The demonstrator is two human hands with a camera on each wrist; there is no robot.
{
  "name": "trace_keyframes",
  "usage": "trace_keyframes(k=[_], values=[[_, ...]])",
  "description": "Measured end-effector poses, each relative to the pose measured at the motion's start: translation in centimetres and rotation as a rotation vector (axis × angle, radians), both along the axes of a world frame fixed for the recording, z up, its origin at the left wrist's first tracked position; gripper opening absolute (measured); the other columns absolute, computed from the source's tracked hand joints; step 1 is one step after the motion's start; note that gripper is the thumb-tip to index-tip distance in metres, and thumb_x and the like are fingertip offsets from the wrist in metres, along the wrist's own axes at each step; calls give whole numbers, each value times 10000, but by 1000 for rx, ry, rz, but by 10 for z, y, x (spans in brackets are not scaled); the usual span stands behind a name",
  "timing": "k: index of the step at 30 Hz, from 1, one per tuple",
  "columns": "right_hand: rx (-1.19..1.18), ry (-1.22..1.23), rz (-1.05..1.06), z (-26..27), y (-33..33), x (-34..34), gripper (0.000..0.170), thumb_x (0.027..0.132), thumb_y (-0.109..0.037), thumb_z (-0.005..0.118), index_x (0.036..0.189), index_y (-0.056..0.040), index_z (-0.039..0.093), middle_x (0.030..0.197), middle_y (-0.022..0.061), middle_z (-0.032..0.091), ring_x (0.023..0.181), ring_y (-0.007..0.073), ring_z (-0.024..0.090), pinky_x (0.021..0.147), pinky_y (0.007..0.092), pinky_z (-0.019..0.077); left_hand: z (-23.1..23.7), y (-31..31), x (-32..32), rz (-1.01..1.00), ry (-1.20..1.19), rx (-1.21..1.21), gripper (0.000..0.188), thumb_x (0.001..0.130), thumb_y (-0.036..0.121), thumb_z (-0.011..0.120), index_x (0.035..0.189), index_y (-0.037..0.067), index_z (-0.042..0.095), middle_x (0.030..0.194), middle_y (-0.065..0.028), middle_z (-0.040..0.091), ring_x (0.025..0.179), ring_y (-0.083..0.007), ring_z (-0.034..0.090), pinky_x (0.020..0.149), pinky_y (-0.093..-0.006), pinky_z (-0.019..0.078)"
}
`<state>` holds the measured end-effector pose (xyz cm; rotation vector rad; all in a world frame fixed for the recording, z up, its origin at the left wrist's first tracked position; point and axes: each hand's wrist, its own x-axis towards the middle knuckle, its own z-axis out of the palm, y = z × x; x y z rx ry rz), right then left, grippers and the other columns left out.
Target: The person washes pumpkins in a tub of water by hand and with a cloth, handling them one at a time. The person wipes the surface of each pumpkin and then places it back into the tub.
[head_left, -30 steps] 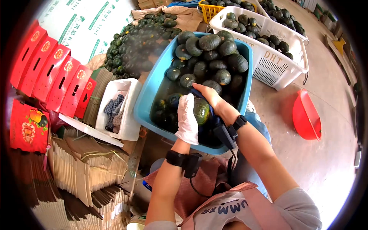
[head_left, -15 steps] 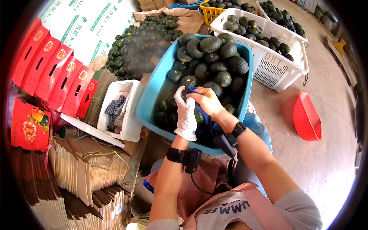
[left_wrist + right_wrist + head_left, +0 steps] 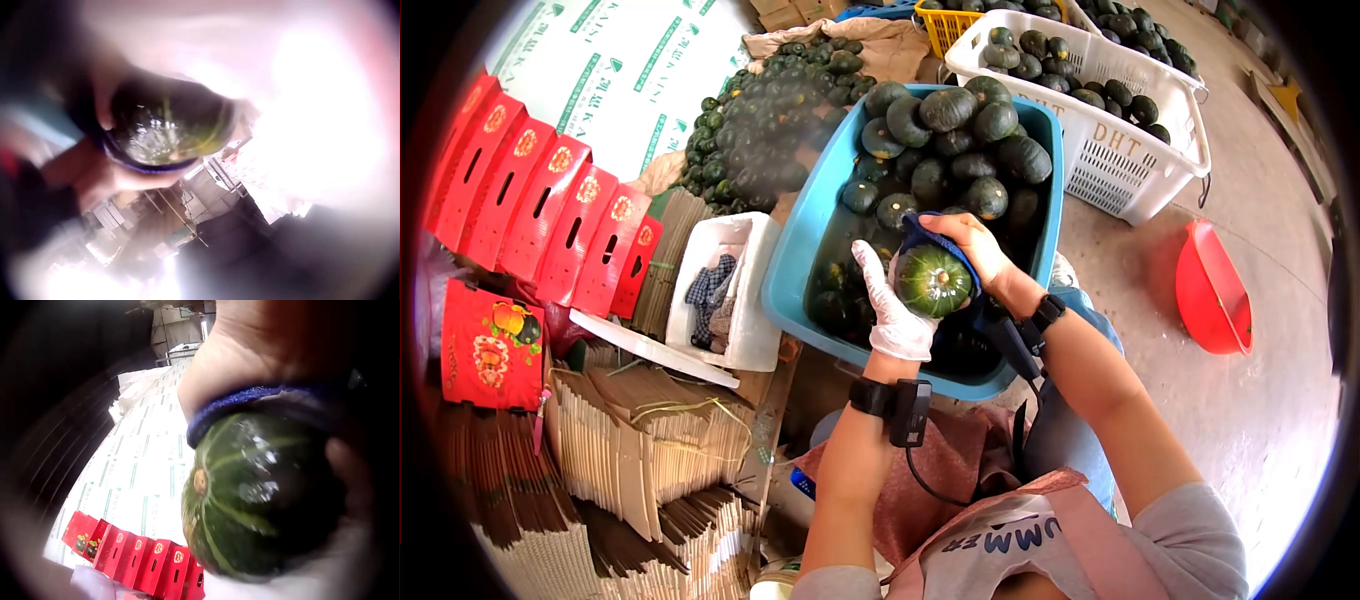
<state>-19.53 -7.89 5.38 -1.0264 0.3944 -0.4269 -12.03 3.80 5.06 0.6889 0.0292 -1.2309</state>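
A wet green pumpkin (image 3: 934,281) with pale stripes is held over the blue tub (image 3: 795,255), its stem end facing up in the head view. My left hand (image 3: 892,315), in a white glove, grips it from the left and below. My right hand (image 3: 980,250), bare, holds a blue cloth (image 3: 240,403) around the pumpkin's far and right side. In the left wrist view the pumpkin (image 3: 169,122) shows shiny between the blurred glove and the right hand's fingers. More dark pumpkins (image 3: 930,180) fill the tub, some in water.
White crates (image 3: 1115,165) of pumpkins stand behind on the right, near a red basin (image 3: 1212,290). On the left are a foam box (image 3: 755,300) with cloths, red cartons (image 3: 550,190) and stacked cardboard (image 3: 615,440). A pumpkin heap (image 3: 750,140) lies beyond.
The right hand and cloth have shifted from over the pumpkin to its far right side. The pumpkin has been raised and turned, so its striped stem end now shows between the hands.
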Motion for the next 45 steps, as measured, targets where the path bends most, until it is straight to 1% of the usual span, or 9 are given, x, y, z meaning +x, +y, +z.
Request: trace_keyframes(k=[8, 10, 14, 18, 24, 28, 30, 36, 45], values=[[-77, -108, -397, -30, 63, 28, 378, 984, -339, 469, 1177, -16, 511, 1145, 121, 549, 1065, 227, 495, 953, 336, 387, -27, -21, -2, 573, -295, -164, 570, 931, 511, 548, 1347, 140, 430, 1293, -48, 476, 1166, -217, 467, 1007, -382, 400], [-650, 50, -521, -34, 76, 27, 401, 992, -341, 442, 1185, 8, 480, 1233, 201, 475, 1150, 336, 431, 1002, 389, 333, -23, -21, -6, 604, -468, -87, 497, 954, 443, 547, 1356, 178, 424, 1289, -20, 449, 1125, -182, 459, 1002, -354, 388], [-457, 80, -388, -65, 65, 31, 501, 987, -409, 436, 1144, 64, 481, 1309, 302, 421, 1217, 413, 393, 1023, 423, 303, -42, -17, 6, 479, -728, -13, 369, 971, 262, 555, 1289, 102, 458, 1223, -20, 464, 1093, -141, 443, 980, -287, 380], [149, 174, -469, -29, 53, 25, 368, 958, -309, 497, 1108, -8, 648, 1080, 104, 652, 958, 191, 587, 890, 326, 438, -39, -9, -11, 429, -559, -41, 325, 930, 150, 576, 1248, 152, 507, 1157, -16, 503, 1063, -144, 481, 964, -301, 411], [427, 437, -150, -69, -12, 26, 480, 929, -423, 552, 1117, 14, 609, 1036, 162, 665, 860, 280, 647, 808, 407, 509, -41, 12, -29, 31, -900, 4, 393, 842, 95, 655, 1213, 130, 530, 1036, -8, 530, 949, -102, 508, 841, -254, 453], [298, 632, -272, -79, -36, 21, 666, 952, -537, 444, 1353, -5, 470, 1323, 169, 539, 1172, 291, 542, 986, 417, 424, -18, 8, 7, -490, -975, 75, 555, 789, 149, 721, 1283, 53, 486, 1119, -80, 560, 1067, -158, 536, 908, -293, 449], [169, 462, -415, -100, -46, 29, 657, 960, -531, 417, 1353, -7, 476, 1348, 165, 525, 1212, 294, 514, 999, 417, 406, -43, -4, 38, -348, -1515, 241, 715, 726, 255, 774, 1325, 79, 427, 1198, -156, 530, 1146, -258, 517, 972, -360, 428], [-449, 519, -308, -39, -1, 26, 607, 981, -490, 354, 1203, 41, 547, 1180, 295, 580, 1157, 425, 523, 957, 431, 418, -67, -72, 143, -165, -1686, 1235, 748, 727, 348, 761, 1355, 220, 375, 1360, -190, 372, 1265, -409, 358, 994, -507, 408], [-677, 620, 51, -30, 7, 21, 528, 982, -486, 376, 1083, -4, 566, 1160, 254, 590, 1135, 428, 517, 946, 446, 415, -129, -98, 172, -603, -1565, 1383, 715, 789, 259, 605, 1447, 274, 327, 1570, -146, 118, 1422, -416, 147, 1111, -500, 289]])
